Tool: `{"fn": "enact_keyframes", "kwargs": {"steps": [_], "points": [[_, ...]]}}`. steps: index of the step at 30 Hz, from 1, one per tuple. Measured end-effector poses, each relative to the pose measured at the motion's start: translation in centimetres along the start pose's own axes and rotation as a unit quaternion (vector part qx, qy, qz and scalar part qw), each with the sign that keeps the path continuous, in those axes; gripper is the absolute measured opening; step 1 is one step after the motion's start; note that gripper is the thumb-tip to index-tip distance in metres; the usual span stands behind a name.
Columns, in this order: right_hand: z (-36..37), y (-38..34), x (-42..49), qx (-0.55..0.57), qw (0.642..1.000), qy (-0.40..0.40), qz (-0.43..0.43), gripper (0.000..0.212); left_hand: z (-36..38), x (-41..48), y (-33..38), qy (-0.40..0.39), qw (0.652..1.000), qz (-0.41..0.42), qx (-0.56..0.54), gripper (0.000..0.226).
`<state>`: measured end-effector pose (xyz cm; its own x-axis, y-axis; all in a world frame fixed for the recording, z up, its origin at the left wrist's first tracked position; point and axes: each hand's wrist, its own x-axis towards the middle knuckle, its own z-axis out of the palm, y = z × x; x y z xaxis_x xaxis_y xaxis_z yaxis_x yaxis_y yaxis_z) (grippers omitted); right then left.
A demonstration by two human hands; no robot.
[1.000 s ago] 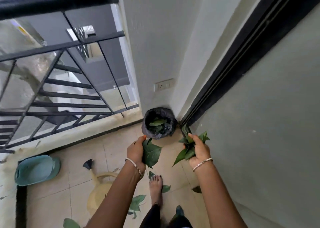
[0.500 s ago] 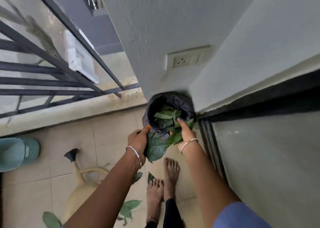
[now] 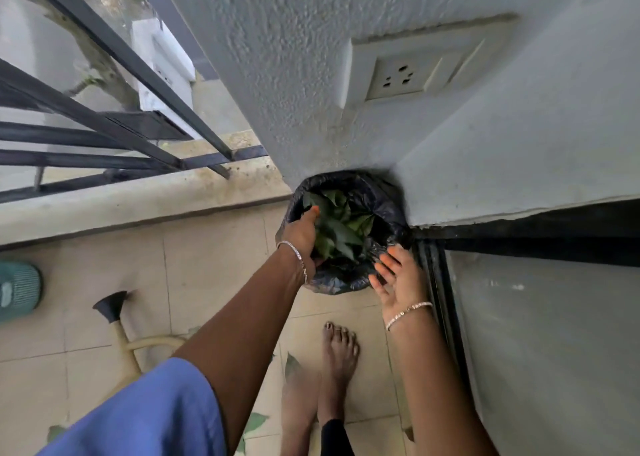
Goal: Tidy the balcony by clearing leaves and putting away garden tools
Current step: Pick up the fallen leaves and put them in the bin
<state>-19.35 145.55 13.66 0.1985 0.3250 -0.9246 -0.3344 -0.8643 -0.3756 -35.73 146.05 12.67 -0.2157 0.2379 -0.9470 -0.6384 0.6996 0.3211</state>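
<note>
A bin lined with a black bag (image 3: 388,213) stands on the tiled floor in the corner, against the wall. Green leaves (image 3: 343,230) fill it. My left hand (image 3: 301,234) reaches into the bin at its left side, with the fingers curled down around leaves and partly hidden by them. My right hand (image 3: 398,279) hovers at the bin's near right rim, palm showing and fingers spread, holding nothing. A beige watering can (image 3: 119,327) with a black spout head lies on the floor at the left. Loose leaves (image 3: 292,365) lie by my bare feet.
A dark metal railing (image 3: 104,120) on a low concrete kerb closes the left side. A teal basket (image 3: 17,289) sits at the far left edge. A wall socket (image 3: 401,75) is above the bin. A black sliding-door track (image 3: 436,282) runs along the right.
I have stepped closer to the bin. My left hand carried its large leaf into the bin. My right hand dropped its leaves there and drew back with nothing in it.
</note>
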Motion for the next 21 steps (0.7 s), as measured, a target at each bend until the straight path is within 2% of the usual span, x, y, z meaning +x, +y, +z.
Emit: {"fn": "enact_keyframes", "kwargs": {"steps": [2,4,5,7,9,12,15,17,19,21], "points": [[-0.5,0.9,-0.4,-0.04,0.997,0.032,-0.052,0.009,0.0,0.1,0.0,-0.01,1.0,-0.004,0.012,0.058],[-0.5,1.7,-0.7,-0.121,0.979,0.049,-0.156,0.003,-0.2,-0.5,-0.5,-0.002,0.999,0.032,0.04,0.045],[-0.3,2.2,-0.8,-0.183,0.956,0.041,-0.225,0.012,-0.5,-1.0,-0.9,0.02,0.996,0.057,0.067,0.041],[0.7,2.9,-0.7,-0.316,0.887,-0.004,-0.337,0.032,-1.3,-2.5,-1.9,0.058,0.986,0.107,0.112,0.039],[2.6,3.3,0.2,-0.43,0.819,-0.055,-0.375,0.049,-2.6,-3.4,-3.2,0.078,0.975,0.161,0.133,0.032],[6.1,3.8,4.2,-0.586,0.743,-0.079,-0.314,0.072,-4.5,-3.5,-4.8,0.095,0.963,0.202,0.152,0.026],[8.4,4.2,9.3,-0.676,0.7,-0.093,-0.211,0.086,-6.0,-1.9,-6.3,0.098,0.965,0.196,0.143,0.027],[8.9,3.9,11.8,-0.717,0.666,-0.129,-0.159,0.087,-6.5,-0.8,-7.0,0.099,0.967,0.19,0.138,0.027],[9.5,2.9,12.9,-0.741,0.639,-0.145,-0.147,0.083,-6.8,0.1,-7.1,0.101,0.967,0.189,0.138,0.027],[10.2,2.1,12.5,-0.735,0.643,-0.136,-0.166,0.077,-6.8,0.4,-6.9,0.108,0.968,0.187,0.13,0.026]]}}
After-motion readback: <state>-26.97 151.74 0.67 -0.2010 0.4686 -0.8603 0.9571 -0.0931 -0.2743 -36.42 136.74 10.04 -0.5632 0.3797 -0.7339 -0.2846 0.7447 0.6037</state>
